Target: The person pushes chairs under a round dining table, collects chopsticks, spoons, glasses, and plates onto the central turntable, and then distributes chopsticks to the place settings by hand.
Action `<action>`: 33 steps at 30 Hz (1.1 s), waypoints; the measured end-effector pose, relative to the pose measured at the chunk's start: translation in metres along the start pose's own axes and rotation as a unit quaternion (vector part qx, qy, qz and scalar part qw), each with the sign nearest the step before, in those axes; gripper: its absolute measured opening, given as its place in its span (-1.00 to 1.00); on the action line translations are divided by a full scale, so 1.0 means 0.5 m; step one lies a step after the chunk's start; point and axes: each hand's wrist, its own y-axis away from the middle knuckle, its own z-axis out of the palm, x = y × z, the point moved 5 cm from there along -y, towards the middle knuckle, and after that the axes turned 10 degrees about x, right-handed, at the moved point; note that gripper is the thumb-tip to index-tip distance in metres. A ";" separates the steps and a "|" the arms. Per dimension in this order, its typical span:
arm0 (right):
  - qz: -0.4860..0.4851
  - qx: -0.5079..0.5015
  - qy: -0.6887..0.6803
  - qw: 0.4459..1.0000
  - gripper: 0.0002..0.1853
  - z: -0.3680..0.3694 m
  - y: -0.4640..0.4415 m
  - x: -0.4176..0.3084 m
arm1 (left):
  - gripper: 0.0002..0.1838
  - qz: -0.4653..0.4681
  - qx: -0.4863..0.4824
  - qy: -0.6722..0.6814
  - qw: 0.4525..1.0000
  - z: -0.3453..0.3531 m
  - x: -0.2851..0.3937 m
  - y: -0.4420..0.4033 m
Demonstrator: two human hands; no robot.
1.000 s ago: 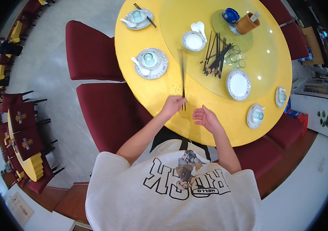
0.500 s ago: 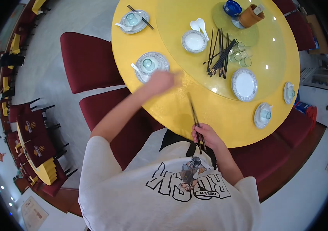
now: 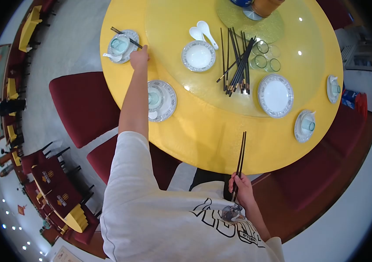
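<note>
My left hand reaches to the far-left place setting, its fingers closed at the near end of a pair of chopsticks. Those chopsticks lie across a patterned plate, beside a pale green glass and a white spoon. Close to my body, at the table's near edge, my right hand is closed round another pair of dark chopsticks, their long ends pointing away from me. Partly behind my left forearm stands a second plate with a bowl and a glass.
On the glass turntable are loose chopsticks, drinking glasses, a small plate, white spoons and a stack of plates. Two settings stand at right. Dark red chairs ring the yellow table.
My left hand has moved from beside the nearer left plate out to the far-left setting's chopsticks. My right hand still holds its chopsticks. The view has shifted.
</note>
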 end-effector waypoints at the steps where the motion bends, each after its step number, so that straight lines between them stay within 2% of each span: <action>1: -0.003 0.008 0.021 1.000 -0.87 -0.005 0.001 0.001 | -0.54 0.003 -0.004 -0.001 1.000 0.010 -0.006 -0.024; 5: 0.020 0.041 -0.014 0.999 -0.88 -0.024 0.005 0.001 | -0.61 0.037 -0.001 0.000 0.999 -0.006 -0.008 -0.012; 7: 0.024 0.015 -0.039 0.999 -0.87 -0.026 -0.001 -0.011 | -0.70 0.025 -0.066 0.204 0.976 -0.021 0.010 0.028; 8: 0.040 0.008 -0.037 0.998 -0.86 -0.021 0.001 -0.021 | -0.70 0.026 -0.063 0.205 0.976 -0.041 0.016 0.056; 10: 0.035 -0.018 -0.017 0.999 -0.86 -0.027 -0.006 -0.030 | -0.77 -0.015 -0.115 0.250 0.961 -0.083 0.007 0.121; 11: 0.031 -0.038 0.002 0.999 -0.85 -0.030 -0.006 -0.032 | -0.77 -0.012 -0.111 0.251 0.962 -0.111 -0.004 0.158; 13: 0.032 -0.047 0.019 0.998 -0.82 -0.031 -0.007 -0.036 | -0.78 -0.098 -0.172 0.323 0.926 -0.155 -0.045 0.241; 15: 0.048 -0.075 0.016 0.996 -0.78 -0.040 -0.004 -0.027 | -0.77 -0.125 -0.161 0.357 0.912 -0.218 -0.092 0.337; 17: 0.044 -0.087 0.024 0.995 -0.76 -0.058 -0.005 -0.024 | -0.76 -0.007 -0.137 0.313 0.940 -0.280 -0.153 0.424; 19: 0.034 -0.103 0.031 0.994 -0.74 -0.080 -0.006 -0.032 | -0.74 0.028 -0.144 0.299 0.943 -0.342 -0.176 0.564; 21: -0.043 -0.078 0.086 0.992 -0.72 -0.122 -0.006 -0.060 | -0.73 0.147 -0.184 0.238 0.942 -0.378 -0.199 0.676; 22: -0.051 -0.080 0.083 0.992 -0.72 -0.141 -0.006 -0.075 | -0.73 0.155 -0.184 0.241 0.940 -0.401 -0.204 0.724; 23: -0.095 -0.068 0.088 0.989 -0.72 -0.165 -0.003 -0.098 | -0.76 0.287 -0.200 0.155 0.924 -0.422 -0.195 0.783; 24: -0.137 -0.055 0.093 0.985 -0.72 -0.192 0.006 -0.115 | -0.79 0.411 -0.209 0.065 0.885 -0.440 -0.186 0.847; 25: -0.143 -0.056 0.093 0.984 -0.72 -0.218 0.017 -0.121 | -0.79 0.415 -0.207 0.069 0.883 -0.458 -0.182 0.889; 26: -0.166 -0.046 0.118 0.978 -0.72 -0.243 0.028 -0.132 | -0.85 0.586 -0.205 -0.039 0.783 -0.466 -0.164 0.961; 27: -0.190 -0.038 0.143 0.971 -0.72 -0.267 0.040 -0.141 | -0.91 0.727 -0.188 -0.148 0.644 -0.464 -0.166 1.030; 28: -0.204 -0.038 0.208 0.956 -0.64 -0.288 0.042 -0.136 | -0.93 0.749 -0.213 -0.157 0.608 -0.462 -0.174 1.080; 29: -0.211 -0.040 0.209 0.954 -0.64 -0.299 0.046 -0.114 | -0.93 0.768 -0.237 -0.168 0.571 -0.459 -0.182 1.129; 30: -0.335 -0.057 0.329 0.881 -0.60 -0.285 0.068 -0.091 | -0.94 0.788 -0.234 -0.198 0.534 -0.459 -0.180 1.171; 31: -0.448 -0.069 0.439 0.776 -0.54 -0.267 0.101 -0.067 | -0.94 0.790 -0.227 -0.197 0.534 -0.454 -0.178 1.194; 33: -0.436 -0.099 0.506 0.737 -0.49 -0.245 0.176 -0.021 | -0.94 0.786 -0.229 -0.172 0.548 -0.438 -0.166 1.224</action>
